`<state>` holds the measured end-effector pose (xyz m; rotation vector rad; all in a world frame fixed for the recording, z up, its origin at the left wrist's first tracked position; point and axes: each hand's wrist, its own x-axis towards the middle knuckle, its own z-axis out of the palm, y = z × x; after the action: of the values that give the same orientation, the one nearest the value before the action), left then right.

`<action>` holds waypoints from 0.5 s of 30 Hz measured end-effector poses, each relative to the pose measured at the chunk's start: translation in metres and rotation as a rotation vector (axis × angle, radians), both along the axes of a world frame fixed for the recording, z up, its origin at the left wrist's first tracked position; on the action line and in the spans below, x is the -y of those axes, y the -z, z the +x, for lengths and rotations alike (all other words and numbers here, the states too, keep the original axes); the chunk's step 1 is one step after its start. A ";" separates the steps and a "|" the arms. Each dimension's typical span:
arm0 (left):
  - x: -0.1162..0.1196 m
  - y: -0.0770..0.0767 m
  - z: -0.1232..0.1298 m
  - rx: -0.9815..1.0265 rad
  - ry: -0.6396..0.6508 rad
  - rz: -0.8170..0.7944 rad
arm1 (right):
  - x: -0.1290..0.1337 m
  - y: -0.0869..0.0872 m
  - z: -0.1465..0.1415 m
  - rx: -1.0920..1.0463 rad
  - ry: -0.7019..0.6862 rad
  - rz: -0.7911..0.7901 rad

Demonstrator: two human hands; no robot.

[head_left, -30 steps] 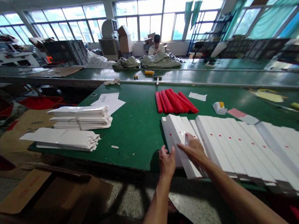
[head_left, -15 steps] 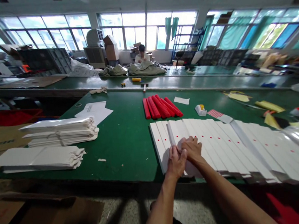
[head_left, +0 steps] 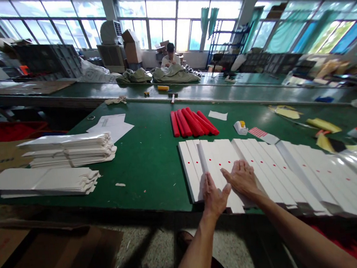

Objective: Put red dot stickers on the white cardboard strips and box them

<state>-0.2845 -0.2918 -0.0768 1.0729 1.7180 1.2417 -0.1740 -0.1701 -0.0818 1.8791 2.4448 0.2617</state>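
On the green-topped workbench [head_left: 151, 174], the far left holds two stacks of flat, crisply creased white card, a lower stack [head_left: 44, 182] and a taller, strapped stack [head_left: 69, 152], with loose white paper sheets [head_left: 111, 125] just beyond them. Further right, the left hand [head_left: 214, 196] lies open with its fingers spread, resting on the near end of a row of long white card strips [head_left: 228, 158]. The right hand [head_left: 241, 178] is also open, palm down and flat on the strips, just beside the left. Neither hand seems to grip anything, though a pinch at an edge would be hard to make out from this view. The smooth, matte strips are narrow rectangles, each marked with small red dots along its length, and they lie flat on the bench edge to edge. Their long axes run from the near bench edge toward the far side, fanning slightly to the right. Beyond them lies a bundle of glossy red rods [head_left: 193, 122], and a small white-and-yellow dispenser [head_left: 240, 127] sits to its right.
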 end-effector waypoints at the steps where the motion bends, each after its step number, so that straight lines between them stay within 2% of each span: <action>1: 0.005 -0.001 0.001 -0.004 -0.026 -0.003 | 0.006 -0.001 -0.004 0.005 -0.023 -0.001; 6: 0.042 0.003 -0.005 -0.071 -0.118 0.032 | 0.029 -0.006 -0.008 -0.128 -0.080 -0.031; 9: 0.058 0.008 -0.012 -0.046 -0.277 0.042 | 0.030 -0.007 0.009 -0.368 -0.151 -0.132; 12: 0.059 0.009 -0.017 0.044 -0.515 -0.138 | 0.028 -0.008 0.024 -0.500 -0.044 -0.302; 13: 0.056 0.007 -0.019 0.099 -0.560 -0.230 | 0.029 -0.009 0.027 -0.489 -0.003 -0.345; 15: 0.051 0.004 -0.022 0.225 -0.564 -0.365 | 0.034 -0.012 0.027 -0.476 0.024 -0.411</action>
<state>-0.3064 -0.3424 -0.0803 0.2246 2.0318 1.2446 -0.1473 -0.2040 -0.0693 1.9385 2.4694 -0.7132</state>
